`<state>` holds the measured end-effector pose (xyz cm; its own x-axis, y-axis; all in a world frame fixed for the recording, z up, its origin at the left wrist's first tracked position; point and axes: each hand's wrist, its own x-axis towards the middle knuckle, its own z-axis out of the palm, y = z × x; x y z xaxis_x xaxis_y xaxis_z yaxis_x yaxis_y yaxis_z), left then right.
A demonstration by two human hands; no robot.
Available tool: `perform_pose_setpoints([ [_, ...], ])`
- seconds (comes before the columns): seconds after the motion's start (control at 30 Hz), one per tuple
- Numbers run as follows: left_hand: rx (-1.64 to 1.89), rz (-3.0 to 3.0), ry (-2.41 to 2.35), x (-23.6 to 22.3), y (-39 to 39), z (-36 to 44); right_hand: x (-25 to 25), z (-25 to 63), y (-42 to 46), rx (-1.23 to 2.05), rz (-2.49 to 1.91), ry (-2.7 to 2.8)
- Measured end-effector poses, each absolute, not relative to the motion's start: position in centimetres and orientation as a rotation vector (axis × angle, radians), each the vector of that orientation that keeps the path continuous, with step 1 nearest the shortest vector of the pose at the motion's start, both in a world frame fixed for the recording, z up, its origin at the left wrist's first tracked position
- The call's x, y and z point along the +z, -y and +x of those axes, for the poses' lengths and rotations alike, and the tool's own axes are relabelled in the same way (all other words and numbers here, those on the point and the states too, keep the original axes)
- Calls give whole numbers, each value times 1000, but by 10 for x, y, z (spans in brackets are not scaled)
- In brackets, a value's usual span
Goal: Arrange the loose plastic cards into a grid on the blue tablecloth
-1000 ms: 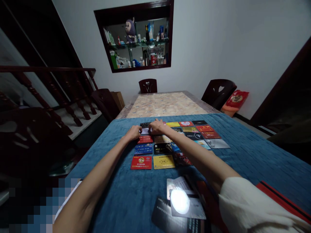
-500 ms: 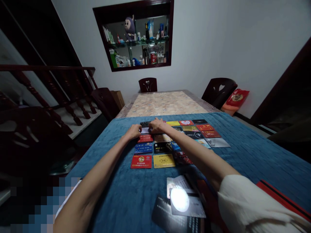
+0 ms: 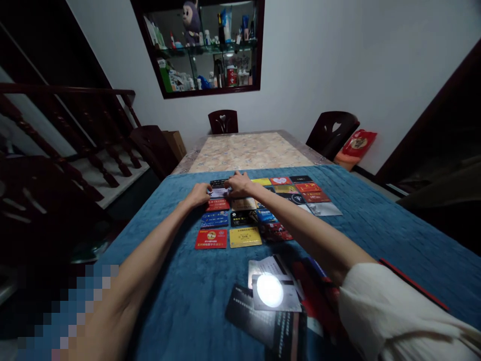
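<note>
On a blue cloth, several plastic cards lie in rows. Between my two hands is a pale card (image 3: 218, 192), just below a black card (image 3: 217, 183) and above a red card (image 3: 217, 204). My left hand (image 3: 199, 195) is closed with bent fingers at the pale card's left edge. At its right edge my right hand (image 3: 239, 186) bends its fingers down, covering neighbouring cards. Nearer me lie a blue card (image 3: 214, 219), a black VIP card (image 3: 242, 218) and a yellow card (image 3: 245, 237). My right forearm hides part of the rows.
Close to me, loose overlapping cards lie in a pile, a silver card (image 3: 285, 299) with bright glare on top. Dark red chairs (image 3: 332, 133) stand around the table. Beyond the blue cloth (image 3: 176, 286) is a patterned tabletop (image 3: 240, 153). A shelf niche (image 3: 210, 93) is in the wall.
The camera view has tilted down and shifted slightly, so everything appears higher and a little further left. Both hands stay at the pale card's edges, with little visible movement.
</note>
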<state>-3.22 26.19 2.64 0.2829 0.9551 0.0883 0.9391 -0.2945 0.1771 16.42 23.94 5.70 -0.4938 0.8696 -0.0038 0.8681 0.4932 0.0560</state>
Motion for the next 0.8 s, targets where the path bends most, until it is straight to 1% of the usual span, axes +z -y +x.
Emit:
perform_pose_setpoints([
  [0.17,391,2488,-1818,32,-246,-28,58,185,-218,158,1539,-2786],
  [0.37,499,2563,-1736,33,-209,-8,55,214,-180,267,1569,-2887],
  [0.63,661,2644,-1529,27,-151,19,57,251,-122,269,1610,-2930],
  [0.8,634,2676,-1394,25,-108,33,53,268,-81,223,1565,-2991],
])
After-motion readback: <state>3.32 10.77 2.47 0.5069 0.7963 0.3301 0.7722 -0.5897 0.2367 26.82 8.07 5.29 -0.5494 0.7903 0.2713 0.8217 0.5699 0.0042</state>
